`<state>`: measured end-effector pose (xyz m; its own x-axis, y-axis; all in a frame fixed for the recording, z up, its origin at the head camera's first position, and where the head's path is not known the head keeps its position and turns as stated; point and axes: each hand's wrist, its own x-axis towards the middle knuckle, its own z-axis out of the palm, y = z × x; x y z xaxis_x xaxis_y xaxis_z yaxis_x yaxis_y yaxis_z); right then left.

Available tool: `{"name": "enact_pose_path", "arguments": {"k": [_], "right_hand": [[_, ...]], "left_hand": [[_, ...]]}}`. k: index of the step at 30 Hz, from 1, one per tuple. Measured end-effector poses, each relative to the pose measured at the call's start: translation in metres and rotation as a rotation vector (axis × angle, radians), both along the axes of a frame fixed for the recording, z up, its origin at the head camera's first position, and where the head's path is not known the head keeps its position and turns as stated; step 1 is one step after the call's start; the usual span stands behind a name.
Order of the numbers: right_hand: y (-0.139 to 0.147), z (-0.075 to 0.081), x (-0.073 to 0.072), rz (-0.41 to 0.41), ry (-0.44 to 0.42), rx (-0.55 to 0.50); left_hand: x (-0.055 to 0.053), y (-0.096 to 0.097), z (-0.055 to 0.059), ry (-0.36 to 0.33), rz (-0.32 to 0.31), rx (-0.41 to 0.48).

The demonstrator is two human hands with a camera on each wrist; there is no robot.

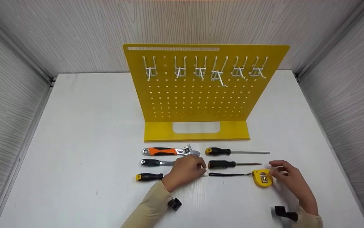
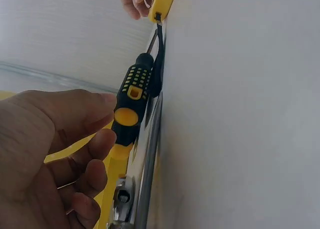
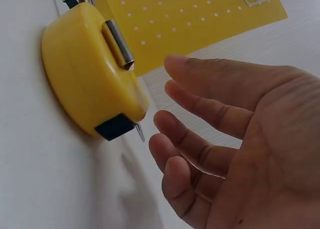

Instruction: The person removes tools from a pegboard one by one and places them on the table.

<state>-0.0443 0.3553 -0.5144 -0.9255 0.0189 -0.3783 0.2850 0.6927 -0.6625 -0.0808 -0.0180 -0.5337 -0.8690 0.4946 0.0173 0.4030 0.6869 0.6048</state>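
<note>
My left hand [image 1: 186,169] hovers over the left column of tools, its fingers loosely curled with nothing in them. Beneath it lie a black-handled metal tool [image 1: 151,162], whose far end it hides, and a screwdriver [image 1: 148,177] with its shaft partly covered. An orange-and-black adjustable wrench [image 1: 163,151] lies just behind. In the left wrist view, a screwdriver's dark handle [image 2: 135,84] shows beyond the thumb and fingertips. My right hand [image 1: 291,177] is beside the yellow tape measure [image 1: 258,181], fingers relaxed; the right wrist view shows a gap between them and its case [image 3: 75,64].
Two more screwdrivers [image 1: 221,151] [image 1: 221,164] lie at the right, above the tape measure's black strap [image 1: 227,174]. Behind the tools stands a yellow pegboard [image 1: 197,101] with several white hooks [image 1: 200,71] along its upper part. Patterned panels surround the white table [image 1: 83,126].
</note>
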Motion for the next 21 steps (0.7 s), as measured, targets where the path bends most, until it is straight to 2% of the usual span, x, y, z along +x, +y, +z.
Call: {"name": "enact_pose_path", "arguments": {"k": [4, 10, 18, 21], "right_hand": [[-0.013, 0.011, -0.001, -0.017, 0.129, 0.017], [-0.043, 0.016, -0.012, -0.077, 0.297, -0.081], [-0.076, 0.027, -0.03, -0.11, 0.41, -0.225], [-0.085, 0.031, -0.036, -0.104, 0.433, -0.25]], "left_hand": [[-0.004, -0.013, 0.005, 0.024, 0.032, 0.048], [-0.01, -0.034, 0.011, 0.056, 0.133, 0.148], [-0.021, -0.059, 0.016, 0.166, 0.27, 0.27], [-0.025, -0.068, 0.018, 0.216, 0.32, 0.282]]}}
